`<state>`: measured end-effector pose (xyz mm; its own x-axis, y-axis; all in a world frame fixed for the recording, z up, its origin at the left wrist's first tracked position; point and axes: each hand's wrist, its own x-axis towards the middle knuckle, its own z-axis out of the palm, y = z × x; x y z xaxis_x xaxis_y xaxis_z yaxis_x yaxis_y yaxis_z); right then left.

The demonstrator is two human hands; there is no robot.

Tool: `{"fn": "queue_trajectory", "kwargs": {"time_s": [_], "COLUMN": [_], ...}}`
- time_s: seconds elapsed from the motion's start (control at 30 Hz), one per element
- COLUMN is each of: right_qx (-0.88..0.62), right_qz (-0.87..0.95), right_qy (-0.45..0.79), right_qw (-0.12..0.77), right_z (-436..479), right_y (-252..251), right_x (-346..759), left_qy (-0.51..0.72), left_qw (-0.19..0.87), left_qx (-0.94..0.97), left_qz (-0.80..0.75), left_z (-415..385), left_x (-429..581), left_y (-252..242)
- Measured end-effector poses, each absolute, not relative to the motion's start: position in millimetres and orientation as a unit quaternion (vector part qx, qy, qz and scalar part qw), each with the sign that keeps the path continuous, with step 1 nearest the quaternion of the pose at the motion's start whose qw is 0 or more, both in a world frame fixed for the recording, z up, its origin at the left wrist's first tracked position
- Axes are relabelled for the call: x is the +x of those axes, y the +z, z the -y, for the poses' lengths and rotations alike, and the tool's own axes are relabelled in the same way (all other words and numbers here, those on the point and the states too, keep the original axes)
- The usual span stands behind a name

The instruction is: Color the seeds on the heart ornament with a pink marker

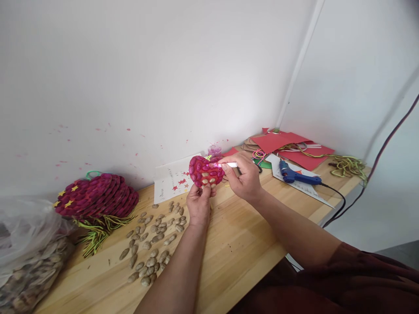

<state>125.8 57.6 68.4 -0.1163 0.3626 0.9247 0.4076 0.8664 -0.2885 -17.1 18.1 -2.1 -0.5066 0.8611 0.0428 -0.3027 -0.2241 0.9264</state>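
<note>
My left hand [199,205] grips the lower edge of a peanut-covered craft piece [199,171], holding it up above the table. Most of its peanuts are painted magenta; a few near the bottom are pale and unpainted. Closed around a white-handled paintbrush [231,165], my right hand [244,176] keeps the brush tip against the upper right of the piece. Behind them, close to the wall, stands a clear cup with pink paint [214,149], partly hidden by the piece.
Loose peanuts [157,235] lie across the table's left part. Finished-looking magenta pieces with green fringe [101,196] are stacked beside a plastic bag of peanuts [36,266]. At right are a blue glue gun [296,175] with its cord, red paper [278,141] and green yarn [348,167].
</note>
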Motion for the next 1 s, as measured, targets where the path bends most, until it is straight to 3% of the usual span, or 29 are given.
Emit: {"fn": "queue_trajectory", "kwargs": {"time_s": [1.0], "right_qx": [-0.265], "right_qz": [0.746], "right_qy": [-0.026], "right_qw": [0.610], "right_z": [-57.6], "right_y": [68.3], "right_x": [125.5], "left_qy": [0.729], "left_qw": [0.402], "left_qx": [0.300], "left_qz": [-0.466], "left_z": [-19.1], "left_x": [-17.9], "left_y": [-5.1]}}
